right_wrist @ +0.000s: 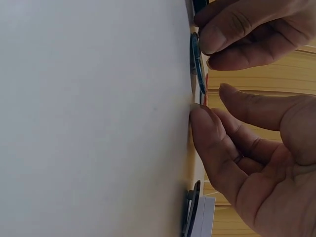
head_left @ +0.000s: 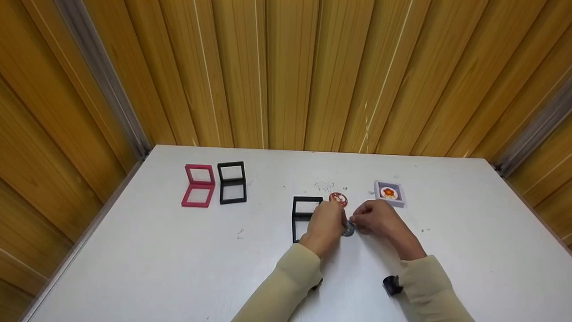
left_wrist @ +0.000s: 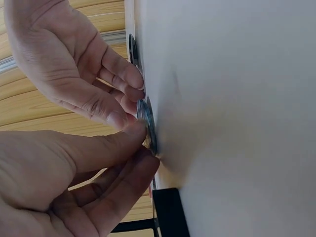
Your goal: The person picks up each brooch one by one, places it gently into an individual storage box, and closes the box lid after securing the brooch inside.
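Observation:
My left hand (head_left: 325,226) pinches a small round blue disc (head_left: 348,229) at its edge, between thumb and fingers. In the left wrist view the disc (left_wrist: 152,126) leans slightly up from the white table. Just right of it is my right hand (head_left: 377,219), its thumb and forefinger apart with nothing between them. The right forefinger's tip meets the tabletop near the disc (right_wrist: 197,64) in the right wrist view. Partly behind my left hand stands an unfolded black display frame (head_left: 308,198). Beyond the fingers lies a red and white disc (head_left: 338,198).
At the right sits a lilac frame (head_left: 401,197) with a white disc bearing an orange flower (head_left: 389,192). Toward the far left, a pink frame (head_left: 198,184) and another black frame (head_left: 233,181) stand unfolded. Wood-patterned curtains (head_left: 290,76) hang behind the white table (head_left: 156,259).

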Demonstrator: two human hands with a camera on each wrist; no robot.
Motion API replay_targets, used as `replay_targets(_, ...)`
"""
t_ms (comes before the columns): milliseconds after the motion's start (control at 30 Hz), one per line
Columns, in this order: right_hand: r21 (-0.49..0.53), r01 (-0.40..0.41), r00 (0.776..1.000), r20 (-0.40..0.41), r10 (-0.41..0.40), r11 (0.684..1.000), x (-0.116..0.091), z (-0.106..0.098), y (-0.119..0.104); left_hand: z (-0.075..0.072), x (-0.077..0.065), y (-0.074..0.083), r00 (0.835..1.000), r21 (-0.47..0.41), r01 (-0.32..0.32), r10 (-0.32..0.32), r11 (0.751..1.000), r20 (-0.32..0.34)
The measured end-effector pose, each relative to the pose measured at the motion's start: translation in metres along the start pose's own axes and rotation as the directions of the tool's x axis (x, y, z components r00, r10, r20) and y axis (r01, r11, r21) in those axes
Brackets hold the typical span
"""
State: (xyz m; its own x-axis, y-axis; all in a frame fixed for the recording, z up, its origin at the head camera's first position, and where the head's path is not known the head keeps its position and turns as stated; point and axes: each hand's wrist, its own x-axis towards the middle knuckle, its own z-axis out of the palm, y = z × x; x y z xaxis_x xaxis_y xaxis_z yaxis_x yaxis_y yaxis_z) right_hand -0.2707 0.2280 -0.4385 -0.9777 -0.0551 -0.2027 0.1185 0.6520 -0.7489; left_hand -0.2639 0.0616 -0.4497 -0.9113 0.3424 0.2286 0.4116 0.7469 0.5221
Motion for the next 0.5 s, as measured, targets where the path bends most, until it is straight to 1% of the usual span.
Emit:
replay_targets(133, 0.006, 0.039, 0.999, 0.007, -0.039, 0.999, 0.0015, 0.0010, 0.0014, -0.0008, 0.0000, -0.0034, 1.000, -0.004, 0.002, -0.002, 1.000, -0.010)
replay_targets(267, 0.010, 0.051, 0.999, 0.012, -0.051, 0.999, 0.0025, 0.0015, 0.0019, -0.0019, 0.0008, -0.0048, 1.000, -0.024, 0.002, -0.002, 1.000, 0.005)
replay_targets(500, 0.008, 0.044, 0.999, 0.015, -0.044, 0.999, 0.0032, 0.0027, 0.0040, -0.0017, 0.0015, -0.0027, 0.998, -0.049, 0.043, -0.040, 0.998, 0.046)
